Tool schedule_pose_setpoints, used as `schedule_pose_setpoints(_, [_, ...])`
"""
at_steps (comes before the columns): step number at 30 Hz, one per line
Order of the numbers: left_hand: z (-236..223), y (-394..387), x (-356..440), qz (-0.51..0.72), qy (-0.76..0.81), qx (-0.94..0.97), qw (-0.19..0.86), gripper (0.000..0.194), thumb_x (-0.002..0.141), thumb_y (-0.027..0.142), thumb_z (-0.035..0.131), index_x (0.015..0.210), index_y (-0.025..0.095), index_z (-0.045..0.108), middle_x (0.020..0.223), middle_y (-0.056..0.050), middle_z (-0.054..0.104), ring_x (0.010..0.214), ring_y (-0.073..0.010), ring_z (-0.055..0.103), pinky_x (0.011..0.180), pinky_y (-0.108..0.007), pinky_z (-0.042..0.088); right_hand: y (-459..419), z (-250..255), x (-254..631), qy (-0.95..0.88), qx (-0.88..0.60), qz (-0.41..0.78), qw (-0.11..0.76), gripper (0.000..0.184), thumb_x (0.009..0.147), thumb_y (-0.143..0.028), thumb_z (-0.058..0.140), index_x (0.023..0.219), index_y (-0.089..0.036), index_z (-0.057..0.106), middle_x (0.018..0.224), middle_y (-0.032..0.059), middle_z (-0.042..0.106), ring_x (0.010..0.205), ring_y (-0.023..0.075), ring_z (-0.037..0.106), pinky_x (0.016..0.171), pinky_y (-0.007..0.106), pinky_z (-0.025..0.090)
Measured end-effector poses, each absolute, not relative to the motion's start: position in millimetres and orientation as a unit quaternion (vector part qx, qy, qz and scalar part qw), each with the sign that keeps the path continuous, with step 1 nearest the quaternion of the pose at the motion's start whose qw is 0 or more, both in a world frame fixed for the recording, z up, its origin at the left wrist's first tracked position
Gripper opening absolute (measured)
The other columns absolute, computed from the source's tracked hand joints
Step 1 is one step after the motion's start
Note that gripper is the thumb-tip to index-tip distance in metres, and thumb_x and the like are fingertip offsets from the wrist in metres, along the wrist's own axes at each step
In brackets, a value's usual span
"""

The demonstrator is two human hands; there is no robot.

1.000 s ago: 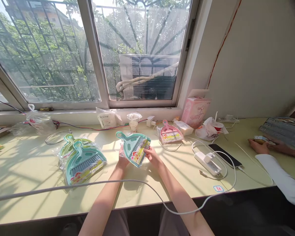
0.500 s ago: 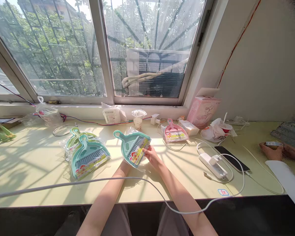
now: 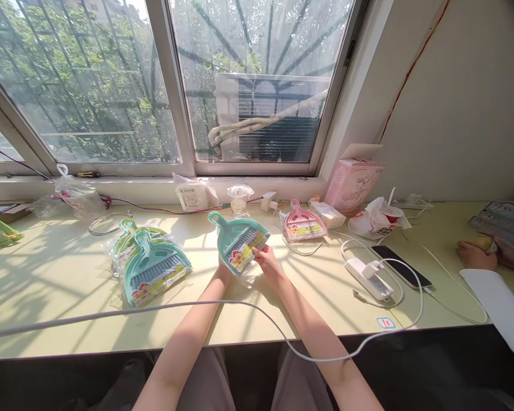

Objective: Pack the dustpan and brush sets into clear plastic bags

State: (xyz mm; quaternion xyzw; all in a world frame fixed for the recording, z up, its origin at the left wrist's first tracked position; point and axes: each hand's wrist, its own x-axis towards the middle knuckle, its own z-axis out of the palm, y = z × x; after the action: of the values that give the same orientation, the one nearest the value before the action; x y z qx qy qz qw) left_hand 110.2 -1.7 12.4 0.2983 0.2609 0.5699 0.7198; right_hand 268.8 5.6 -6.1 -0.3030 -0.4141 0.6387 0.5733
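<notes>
A packaged teal dustpan and brush set (image 3: 235, 235) is held up over the table, tilted, its handle pointing up and left. Its grey-blue bristles and a yellow printed label show through clear wrapping. My left hand (image 3: 225, 269) holds it from behind and below, its fingers hidden by the pan. At the label's right end, my right hand (image 3: 264, 260) pinches the package. To the left lie another wrapped teal dustpan set (image 3: 156, 268) and a green dustpan set (image 3: 126, 242), overlapping. A pink dustpan set (image 3: 302, 222) lies beyond my right hand.
A grey cable (image 3: 154, 309) crosses in front of my forearms. To the right are a white power strip (image 3: 368, 278) and a phone (image 3: 400, 266). A plastic cup (image 3: 239, 200) and a pink box (image 3: 354, 185) stand near the window. Another person's hands (image 3: 480, 254) are at far right.
Both hands have shifted the teal dustpan set slightly right and away from me, turning it a little. The view has shifted slightly. The other person's hands have moved a little.
</notes>
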Motion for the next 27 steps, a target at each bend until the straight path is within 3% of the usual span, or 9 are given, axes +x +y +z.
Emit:
schedule_pose_setpoints(2, [15.9, -2.0, 105.3, 0.59, 0.275, 0.286, 0.703, 0.086, 0.097, 0.085, 0.074, 0.153, 0.021, 0.073, 0.143, -0.022, 0.084, 0.151, -0.0531, 0.069, 0.117, -0.07, 0.062, 13.3, -5.4, 276.4, -0.379, -0.33, 0.611, 0.612, 0.049, 0.065, -0.048, 0.105, 0.101, -0.03, 0.077, 0.101, 0.0068, 0.088, 0.114, 0.0374, 0.085, 0.095, 0.05, 0.074])
schedule_pose_setpoints(4, [18.5, -2.6, 103.9, 0.591, 0.296, 0.317, 0.68, 0.082, 0.09, 0.081, 0.088, 0.142, 0.019, 0.076, 0.134, -0.022, 0.086, 0.143, -0.0521, 0.073, 0.115, -0.066, 0.063, 18.5, -4.3, 283.5, -0.351, -0.352, 0.59, 0.636, 0.046, 0.067, -0.043, 0.101, 0.103, -0.029, 0.075, 0.103, 0.0073, 0.089, 0.118, 0.0372, 0.085, 0.099, 0.05, 0.074])
schedule_pose_setpoints(6, [18.9, -3.5, 106.2, 0.577, 0.335, 0.374, 0.644, 0.072, 0.078, 0.059, 0.107, 0.131, 0.021, 0.077, 0.126, -0.018, 0.087, 0.134, -0.0474, 0.078, 0.11, -0.059, 0.064, 21.4, -3.6, 288.1, -0.335, -0.366, 0.579, 0.646, 0.043, 0.069, -0.04, 0.098, 0.102, -0.028, 0.075, 0.102, 0.0072, 0.089, 0.117, 0.0365, 0.087, 0.099, 0.05, 0.075])
schedule_pose_setpoints(8, [17.4, -4.1, 109.6, 0.563, 0.381, 0.411, 0.608, 0.066, 0.069, 0.038, 0.112, 0.123, 0.024, 0.078, 0.115, -0.012, 0.088, 0.122, -0.042, 0.082, 0.102, -0.051, 0.065, 22.7, -3.8, 289.8, -0.329, -0.372, 0.577, 0.648, 0.039, 0.07, -0.038, 0.096, 0.1, -0.028, 0.074, 0.099, 0.0061, 0.089, 0.111, 0.0352, 0.088, 0.096, 0.048, 0.076])
schedule_pose_setpoints(12, [13.6, -2.9, 111.0, 0.55, 0.425, 0.421, 0.583, 0.054, 0.069, 0.03, 0.108, 0.113, 0.026, 0.076, 0.098, -0.007, 0.084, 0.104, -0.0354, 0.083, 0.085, -0.042, 0.064, 23.0, -4.9, 288.2, -0.321, -0.382, 0.584, 0.64, 0.033, 0.072, -0.034, 0.093, 0.094, -0.027, 0.07, 0.091, 0.0041, 0.086, 0.101, 0.0321, 0.09, 0.092, 0.045, 0.077])
schedule_pose_setpoints(20, [12.9, 0.4, 106.0, 0.561, 0.444, 0.419, 0.559, 0.06, 0.067, 0.028, 0.103, 0.119, 0.027, 0.073, 0.099, -0.005, 0.083, 0.094, -0.0307, 0.083, 0.074, -0.037, 0.062, 16.7, 4.4, 285.1, -0.315, -0.4, 0.612, 0.605, 0.025, 0.08, -0.028, 0.092, 0.093, -0.028, 0.071, 0.091, 0.0043, 0.088, 0.108, 0.0327, 0.09, 0.094, 0.043, 0.077])
schedule_pose_setpoints(24, [16.2, 1.9, 102.9, 0.569, 0.438, 0.41, 0.562, 0.055, 0.064, 0.025, 0.102, 0.111, 0.026, 0.073, 0.1, -0.005, 0.084, 0.098, -0.0313, 0.083, 0.08, -0.039, 0.064, 18.1, 10.2, 290.3, -0.364, -0.42, 0.608, 0.567, 0.024, 0.088, -0.04, 0.094, 0.095, -0.027, 0.075, 0.094, 0.0084, 0.087, 0.113, 0.0345, 0.09, 0.102, 0.049, 0.076])
schedule_pose_setpoints(27, [19.6, 1.6, 95.0, 0.579, 0.419, 0.412, 0.566, 0.05, 0.065, 0.026, 0.101, 0.107, 0.026, 0.074, 0.105, -0.007, 0.086, 0.108, -0.033, 0.083, 0.091, -0.041, 0.066, 20.9, 12.1, 302.9, -0.414, -0.47, 0.579, 0.521, 0.034, 0.094, -0.056, 0.089, 0.088, -0.025, 0.077, 0.09, 0.0136, 0.085, 0.105, 0.0369, 0.09, 0.104, 0.055, 0.076])
